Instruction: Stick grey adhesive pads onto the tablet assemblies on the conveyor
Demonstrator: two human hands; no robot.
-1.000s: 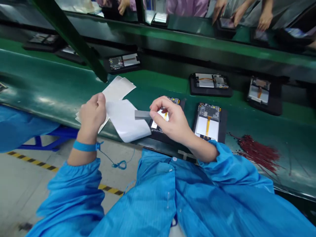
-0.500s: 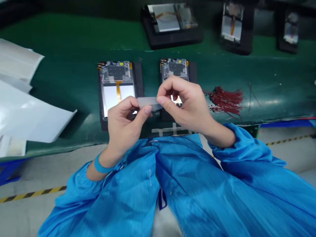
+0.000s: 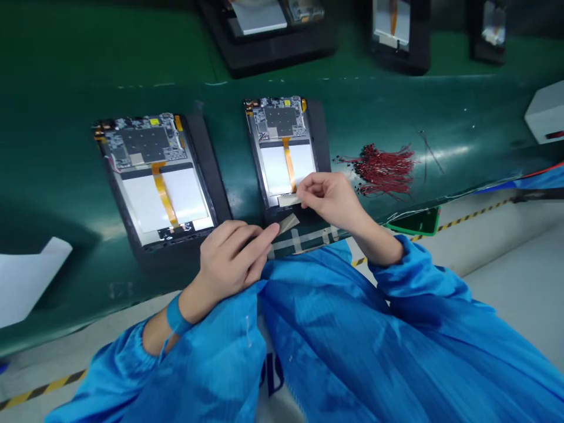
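My left hand (image 3: 233, 255) is closed at the table's front edge, with a greyish strip (image 3: 288, 225) sticking out from its fingertips. My right hand (image 3: 332, 200) pinches at the lower edge of an opened tablet (image 3: 275, 170), where a short piece of whitish tape (image 3: 288, 200) lies at its fingertips. The tablet shows a circuit board on top, a white battery below and an orange flex cable down the middle. Left of it lies a second opened tablet (image 3: 161, 197) of the same build. Both rest on black pads.
A bundle of red and black wires (image 3: 385, 169) lies right of my right hand. More opened devices (image 3: 259, 20) stand along the back. White sheets (image 3: 30, 276) lie at the left, a white box (image 3: 546, 111) at the far right. A green bin (image 3: 416, 222) shows below the table edge.
My hands have parted; before, both held the strip between them above the table. The right hand has come down to the tablet's lower edge, the left to the table edge. The view has shifted.
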